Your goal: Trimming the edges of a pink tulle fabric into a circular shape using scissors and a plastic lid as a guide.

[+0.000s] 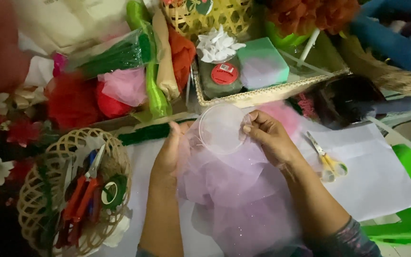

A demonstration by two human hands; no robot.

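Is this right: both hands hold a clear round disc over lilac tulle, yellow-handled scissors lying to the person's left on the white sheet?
Not quite. The head view shows the yellow-handled scissors on the person's right, on the white sheet. The rest stands: left hand and right hand hold the clear round disc over lilac tulle.

Clear plastic disc lid point(221, 128): round, see-through, thin raised rim, tilted up so its face is toward the camera. It sits at the top edge of the tulle, pinched at its left and right edges. Lilac tulle point(236, 190): sheer, pale purple, fine glitter specks, bunched and crumpled in loose folds. It spreads from just under the disc down toward the bottom of view, lying on white paper sheets point(376, 176).
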